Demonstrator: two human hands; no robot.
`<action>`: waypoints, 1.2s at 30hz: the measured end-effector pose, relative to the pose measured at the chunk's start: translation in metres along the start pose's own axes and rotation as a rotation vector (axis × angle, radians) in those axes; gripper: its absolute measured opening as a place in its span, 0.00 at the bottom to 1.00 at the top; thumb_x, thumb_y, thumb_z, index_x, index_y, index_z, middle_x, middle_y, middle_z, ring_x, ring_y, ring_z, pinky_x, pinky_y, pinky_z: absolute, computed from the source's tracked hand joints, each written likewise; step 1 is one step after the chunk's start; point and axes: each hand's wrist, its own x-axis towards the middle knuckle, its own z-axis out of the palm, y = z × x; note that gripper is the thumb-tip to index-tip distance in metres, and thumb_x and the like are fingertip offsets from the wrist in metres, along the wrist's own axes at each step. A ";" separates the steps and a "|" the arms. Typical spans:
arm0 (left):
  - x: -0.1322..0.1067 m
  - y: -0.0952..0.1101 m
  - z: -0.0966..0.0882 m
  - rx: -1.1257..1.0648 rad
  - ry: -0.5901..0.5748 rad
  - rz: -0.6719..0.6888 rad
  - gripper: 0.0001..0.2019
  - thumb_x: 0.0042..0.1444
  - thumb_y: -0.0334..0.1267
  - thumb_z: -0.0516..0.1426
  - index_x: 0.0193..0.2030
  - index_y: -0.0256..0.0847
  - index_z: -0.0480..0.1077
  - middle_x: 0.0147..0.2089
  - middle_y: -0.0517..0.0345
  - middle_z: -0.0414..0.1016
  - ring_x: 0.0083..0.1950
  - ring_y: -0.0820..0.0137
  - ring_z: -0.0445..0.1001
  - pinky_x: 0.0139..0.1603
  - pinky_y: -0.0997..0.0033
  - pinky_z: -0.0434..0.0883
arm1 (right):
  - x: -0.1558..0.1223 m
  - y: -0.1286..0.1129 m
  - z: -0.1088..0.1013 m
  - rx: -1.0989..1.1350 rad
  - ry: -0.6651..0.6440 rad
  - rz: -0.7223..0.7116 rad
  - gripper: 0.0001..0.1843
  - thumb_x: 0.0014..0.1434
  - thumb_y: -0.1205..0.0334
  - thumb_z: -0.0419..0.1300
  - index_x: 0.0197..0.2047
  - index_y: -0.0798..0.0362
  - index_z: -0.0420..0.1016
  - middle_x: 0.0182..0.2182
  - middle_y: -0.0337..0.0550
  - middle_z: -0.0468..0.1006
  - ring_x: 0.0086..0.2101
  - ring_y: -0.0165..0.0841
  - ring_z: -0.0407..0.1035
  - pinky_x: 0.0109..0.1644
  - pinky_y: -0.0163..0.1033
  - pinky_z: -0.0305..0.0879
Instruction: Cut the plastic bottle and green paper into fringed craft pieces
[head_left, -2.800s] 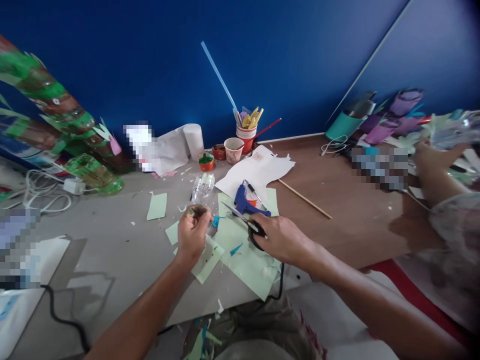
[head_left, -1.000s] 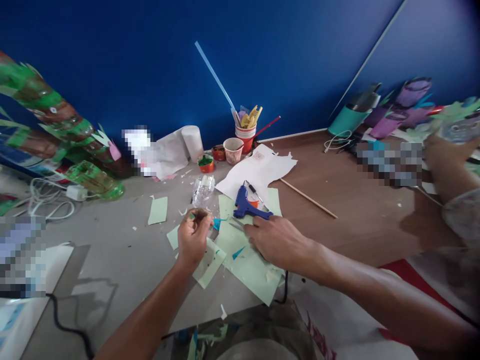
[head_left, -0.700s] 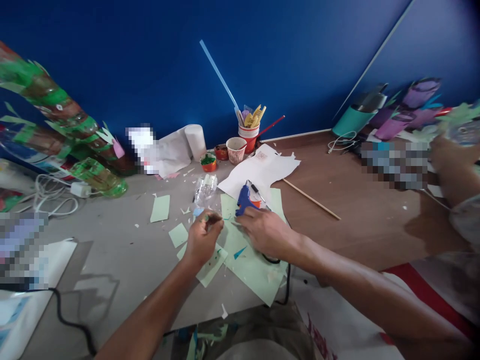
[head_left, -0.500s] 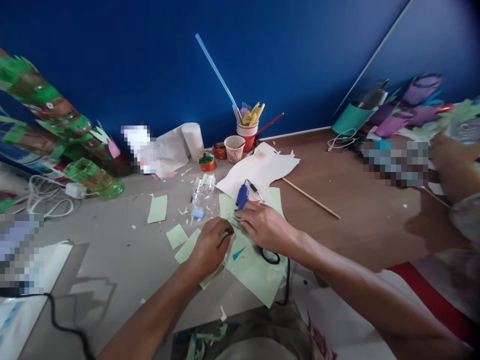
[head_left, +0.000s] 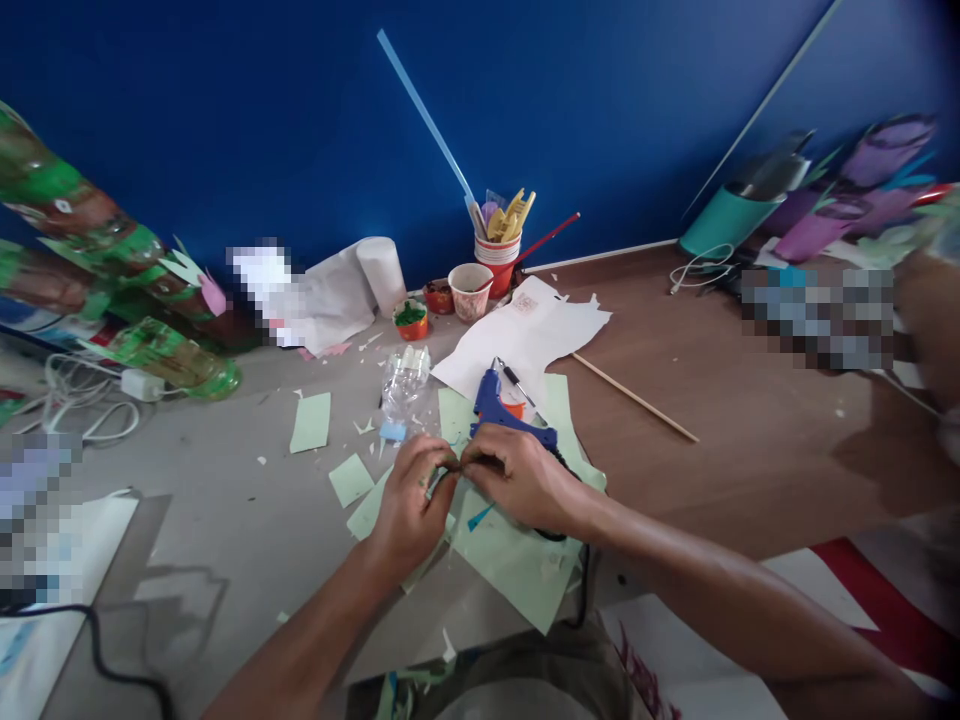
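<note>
My left hand (head_left: 418,495) is closed, thumb and fingers pinched together. A pale greenish bit shows between its fingers, too small to name. My right hand (head_left: 529,478) is closed too, its fingertips meeting those of the left; whatever they pinch is hidden. Just beyond them, a blue glue gun (head_left: 491,398) with an orange trigger lies on its side, beside a black pen (head_left: 514,378). Under the hands are light green paper sheets (head_left: 517,580), with a small blue scrap (head_left: 480,518) on top. A dark curved piece (head_left: 551,536) shows partly beneath my right wrist.
Beyond lie torn white paper (head_left: 517,335), a wooden stick (head_left: 637,398), a paper cup (head_left: 471,292) and a green paint pot (head_left: 410,318). Green paper pieces (head_left: 310,422) lie left. Painted bottles (head_left: 112,235) stand far left. Another person's arm (head_left: 926,310) is at the right edge.
My right hand has drawn back from the glue gun, baring more of its handle. Its fingertips have come together with my left hand's. The view has shifted slightly.
</note>
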 end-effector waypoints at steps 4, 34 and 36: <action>-0.002 0.000 0.002 -0.020 -0.014 0.008 0.05 0.56 0.28 0.51 0.36 0.41 0.65 0.38 0.53 0.70 0.43 0.67 0.69 0.50 0.62 0.67 | -0.001 0.001 0.002 -0.010 -0.001 -0.001 0.09 0.50 0.78 0.55 0.27 0.55 0.71 0.24 0.37 0.68 0.26 0.27 0.63 0.30 0.32 0.58; 0.026 -0.049 -0.027 -0.334 0.397 -0.653 0.19 0.49 0.46 0.58 0.46 0.40 0.67 0.40 0.54 0.74 0.41 0.66 0.72 0.45 0.65 0.68 | 0.003 0.022 -0.020 -0.123 0.332 -0.135 0.07 0.55 0.73 0.53 0.32 0.53 0.68 0.33 0.46 0.70 0.37 0.35 0.67 0.43 0.42 0.62; 0.025 -0.044 -0.025 -0.585 0.387 -0.686 0.16 0.48 0.44 0.60 0.41 0.39 0.67 0.36 0.57 0.74 0.39 0.68 0.73 0.44 0.67 0.68 | 0.003 0.021 -0.021 -0.049 0.329 -0.128 0.07 0.55 0.73 0.53 0.32 0.53 0.68 0.36 0.47 0.70 0.39 0.36 0.67 0.44 0.42 0.64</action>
